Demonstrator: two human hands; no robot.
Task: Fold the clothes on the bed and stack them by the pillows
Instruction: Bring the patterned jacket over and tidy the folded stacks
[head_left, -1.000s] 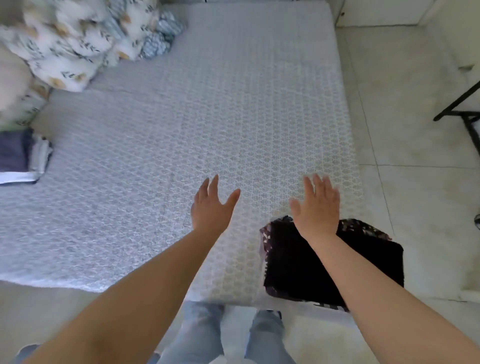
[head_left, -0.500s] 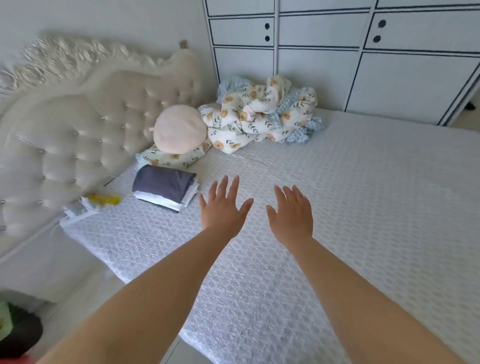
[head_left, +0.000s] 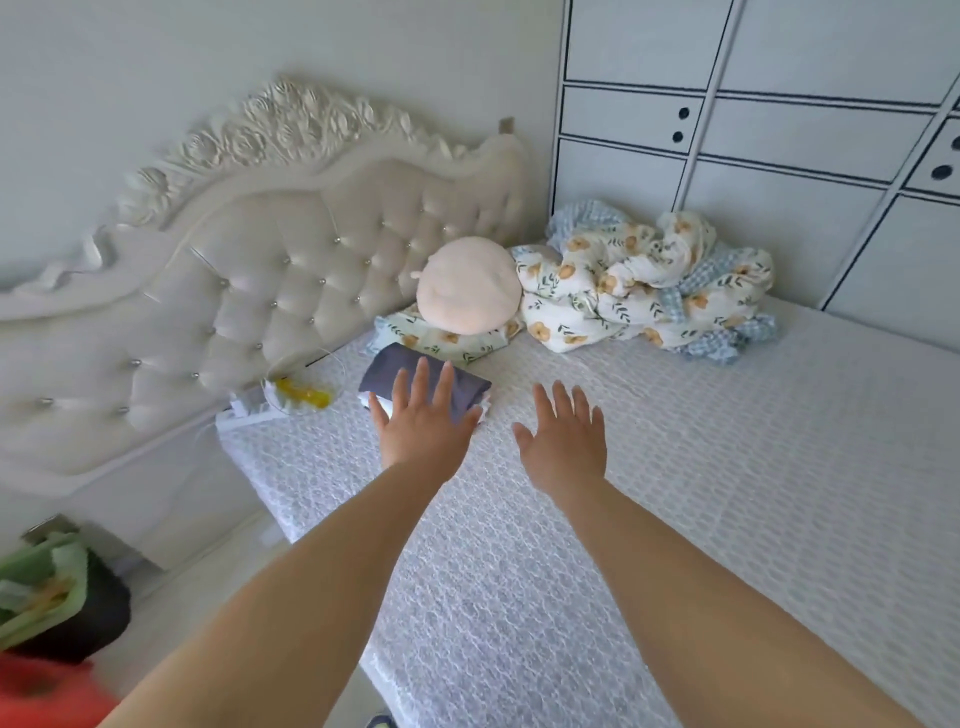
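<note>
A small stack of folded clothes (head_left: 470, 387), grey on top and white beneath, lies on the white patterned bed (head_left: 675, 493) just in front of the flowered pillow (head_left: 457, 340). My left hand (head_left: 423, 421) is stretched out with fingers apart, its fingertips over the near side of the stack; I cannot tell whether it touches it. My right hand (head_left: 563, 439) is open too, palm down over bare bed to the right of the stack, holding nothing.
A round beige cushion (head_left: 467, 286) rests on the pillow. A crumpled flowered blanket (head_left: 649, 291) lies by the white wardrobe (head_left: 779, 156). The tufted headboard (head_left: 260, 291) stands at left, with a yellow object (head_left: 304, 395) by it. Green and red things (head_left: 47, 587) are on the floor.
My view has swung from the foot of the bed, where a dark garment lay, up to the headboard end. Both open hands have reached closer to the folded stack.
</note>
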